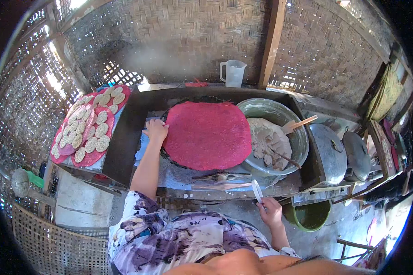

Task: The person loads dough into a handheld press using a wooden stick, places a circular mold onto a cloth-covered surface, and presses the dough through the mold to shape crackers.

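The pink cloth [206, 137] lies mid-worktop [179, 178], its long axis parallel to the near edge. The left hand [156, 130] is nearer, at the cloth's left edge; whether its bent fingers pinch anything is unclear. Beyond the worktop's near edge, lower right of the cloth, the right hand [270, 211] pinches a white ring-shaped tool [256, 191].

Cloth [207, 135] mid; basin [257, 107] right (dough [268, 137], spatula [303, 123] inside), pots [328, 153] further right; patties [103, 117] on left cloths [68, 150]; pitcher [235, 73] far side.
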Action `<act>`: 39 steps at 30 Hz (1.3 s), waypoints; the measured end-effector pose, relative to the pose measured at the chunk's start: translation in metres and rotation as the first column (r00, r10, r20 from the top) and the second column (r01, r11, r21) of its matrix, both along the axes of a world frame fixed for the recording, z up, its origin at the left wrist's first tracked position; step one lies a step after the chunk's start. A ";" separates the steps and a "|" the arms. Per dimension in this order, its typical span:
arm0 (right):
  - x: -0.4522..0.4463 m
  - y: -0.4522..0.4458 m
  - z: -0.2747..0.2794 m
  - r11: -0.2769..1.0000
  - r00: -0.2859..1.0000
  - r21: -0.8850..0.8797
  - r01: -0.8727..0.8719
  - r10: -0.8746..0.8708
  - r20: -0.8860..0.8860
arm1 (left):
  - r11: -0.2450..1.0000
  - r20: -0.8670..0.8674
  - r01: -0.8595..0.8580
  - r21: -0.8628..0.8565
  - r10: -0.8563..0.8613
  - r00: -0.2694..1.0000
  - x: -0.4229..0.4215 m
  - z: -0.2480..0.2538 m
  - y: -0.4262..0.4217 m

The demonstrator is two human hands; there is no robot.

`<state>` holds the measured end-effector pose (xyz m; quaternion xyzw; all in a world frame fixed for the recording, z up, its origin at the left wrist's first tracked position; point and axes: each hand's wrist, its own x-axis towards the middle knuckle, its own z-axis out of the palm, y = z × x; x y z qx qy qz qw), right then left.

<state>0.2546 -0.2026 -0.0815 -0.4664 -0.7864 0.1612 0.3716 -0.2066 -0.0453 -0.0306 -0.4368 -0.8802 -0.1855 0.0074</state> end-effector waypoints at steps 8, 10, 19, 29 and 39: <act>-0.034 0.019 0.034 0.998 0.999 0.049 -0.038 0.038 0.010 | 0.953 0.019 -0.013 0.303 0.007 1.000 -0.041 0.016 0.025; -0.046 0.025 0.037 0.997 1.000 0.077 -0.030 0.030 0.000 | 0.968 0.056 -0.017 0.249 0.003 0.998 -0.046 0.021 0.030; -0.124 0.103 0.079 0.947 0.975 0.266 -0.180 0.137 0.172 | 0.997 0.181 0.024 -0.073 -0.011 0.983 -0.072 0.009 0.039; -0.163 0.141 0.062 0.929 0.869 0.206 -0.308 0.187 0.458 | 0.980 0.300 0.184 0.074 -0.198 0.933 -0.085 -0.002 0.024; -0.100 0.095 0.021 0.945 0.768 -0.318 -0.071 0.256 0.587 | 0.777 0.819 -0.261 0.572 -0.528 0.224 -0.016 -0.045 -0.063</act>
